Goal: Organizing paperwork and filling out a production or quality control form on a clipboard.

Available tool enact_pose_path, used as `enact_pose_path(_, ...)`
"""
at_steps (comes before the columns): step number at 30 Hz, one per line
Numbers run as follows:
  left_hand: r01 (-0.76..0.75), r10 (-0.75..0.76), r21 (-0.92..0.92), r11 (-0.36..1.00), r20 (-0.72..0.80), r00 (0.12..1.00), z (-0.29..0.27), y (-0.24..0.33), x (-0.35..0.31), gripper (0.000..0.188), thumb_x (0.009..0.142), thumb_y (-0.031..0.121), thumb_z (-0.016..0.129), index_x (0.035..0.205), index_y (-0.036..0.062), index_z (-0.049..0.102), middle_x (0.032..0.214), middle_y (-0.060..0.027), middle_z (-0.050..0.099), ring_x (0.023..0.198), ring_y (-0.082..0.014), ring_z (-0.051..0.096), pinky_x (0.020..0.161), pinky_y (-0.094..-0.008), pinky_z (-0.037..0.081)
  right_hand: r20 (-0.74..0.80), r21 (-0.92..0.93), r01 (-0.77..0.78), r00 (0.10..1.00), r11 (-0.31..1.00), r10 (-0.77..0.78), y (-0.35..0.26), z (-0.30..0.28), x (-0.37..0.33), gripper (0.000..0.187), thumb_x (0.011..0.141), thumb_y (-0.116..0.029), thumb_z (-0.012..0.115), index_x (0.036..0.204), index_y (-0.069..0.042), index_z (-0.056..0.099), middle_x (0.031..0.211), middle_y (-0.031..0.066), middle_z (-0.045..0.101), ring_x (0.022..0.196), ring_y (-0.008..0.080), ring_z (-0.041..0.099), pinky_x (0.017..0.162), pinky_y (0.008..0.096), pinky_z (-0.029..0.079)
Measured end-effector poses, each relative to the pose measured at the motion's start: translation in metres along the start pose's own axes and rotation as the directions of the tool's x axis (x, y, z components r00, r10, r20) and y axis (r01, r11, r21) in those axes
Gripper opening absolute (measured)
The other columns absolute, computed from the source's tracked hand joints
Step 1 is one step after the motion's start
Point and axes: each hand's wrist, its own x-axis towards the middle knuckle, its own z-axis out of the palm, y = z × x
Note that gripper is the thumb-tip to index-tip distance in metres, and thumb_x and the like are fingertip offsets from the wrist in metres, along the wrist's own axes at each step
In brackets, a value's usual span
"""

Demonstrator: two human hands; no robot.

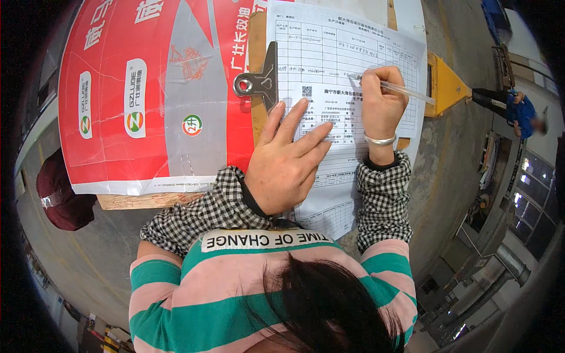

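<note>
My right hand (384, 112), with a silver bangle at the wrist, grips a clear-barrelled pen (412, 93). The pen's tip meets a ruled form (329, 56) that has handwriting in some rows. My left hand (288, 162) lies flat with fingers spread over a smaller printed sheet (335, 141) bearing a square code, which rests on the form. A metal bulldog clip (259, 85) sits at the left edge of the papers, on a brown clipboard (257, 35). Checked sleeve covers are on both my forearms.
Under the clipboard and to its left spreads a large red and grey printed sheet (147, 112) on a wooden board (141, 202). A yellow metal piece (445, 85) juts out at right. Farther right is another person in blue (519, 112). A dark red cap-like object (62, 194) lies at left.
</note>
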Motion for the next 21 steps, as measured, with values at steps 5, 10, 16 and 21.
enact_pose_path(5, -0.001, 0.001, 0.002, 1.000, -0.006, 1.000, 0.0004, 0.0002, -0.0002, 0.033, 0.069, 0.011, 0.059, 0.101, 0.0034, 0.063, 0.121, -0.0073, 0.053, 0.126, -0.0377, 0.034, 0.105, -0.0538, 0.019, -0.048, 0.060, -0.007, 0.999, 0.998, 0.010, 0.0008, 0.0005, 0.0001, 0.011, 0.078, -0.003, 0.058, 0.069, -0.001, 0.052, 0.057, -0.0010, 0.052, 0.052, 0.0047, 0.044, 0.046, 0.0216, 0.035)
enact_pose_path(10, -0.004, 0.004, 0.005, 1.000, -0.003, 1.000, 0.0002, 0.0003, 0.0000, 0.033, 0.069, 0.011, 0.059, 0.101, 0.0034, 0.062, 0.121, -0.0073, 0.053, 0.125, -0.0379, 0.034, 0.105, -0.0538, 0.019, -0.054, 0.021, -0.023, 0.998, 1.000, 0.024, 0.0002, 0.0006, 0.0005, 0.011, 0.078, -0.003, 0.059, 0.069, -0.001, 0.052, 0.057, -0.0007, 0.052, 0.052, 0.0047, 0.045, 0.046, 0.0220, 0.036)
enact_pose_path(16, -0.004, 0.003, -0.006, 1.000, -0.010, 1.000, 0.0008, -0.0002, -0.0003, 0.033, 0.069, 0.010, 0.059, 0.101, 0.0032, 0.062, 0.121, -0.0073, 0.052, 0.125, -0.0379, 0.034, 0.105, -0.0538, 0.019, -0.040, -0.010, 0.009, 0.999, 1.000, -0.010, 0.0023, 0.0002, 0.0012, 0.012, 0.078, -0.003, 0.059, 0.069, -0.001, 0.052, 0.057, -0.0003, 0.053, 0.051, 0.0051, 0.045, 0.046, 0.0228, 0.037)
enact_pose_path(21, 0.010, -0.010, 0.002, 1.000, 0.002, 1.000, 0.0015, -0.0008, -0.0003, 0.038, 0.065, 0.011, 0.065, 0.103, 0.0072, 0.062, 0.125, -0.0045, 0.053, 0.126, -0.0377, 0.034, 0.105, -0.0539, 0.018, -0.036, -0.027, -0.004, 0.999, 1.000, 0.003, -0.0014, -0.0005, 0.0007, 0.012, 0.078, -0.004, 0.059, 0.069, -0.001, 0.052, 0.057, -0.0002, 0.053, 0.051, 0.0053, 0.045, 0.045, 0.0227, 0.036)
